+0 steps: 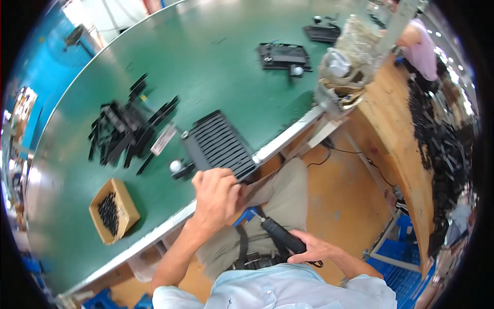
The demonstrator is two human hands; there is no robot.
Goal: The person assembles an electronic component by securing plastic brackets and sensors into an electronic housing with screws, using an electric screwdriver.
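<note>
At the centre of the frame, the left hand (pixel 216 198) has its fingers clamped on the near edge of a slatted black panel (pixel 218 143), which lies on the green bench (pixel 206 62) at its front rim. Lower right of it, over the lap, the right hand (pixel 314 250) has its fingers wrapped around a black power screwdriver (pixel 280 234). Toward the left sit a cardboard box (pixel 113 210) of small dark parts and a pile of black strips (pixel 128 129).
</note>
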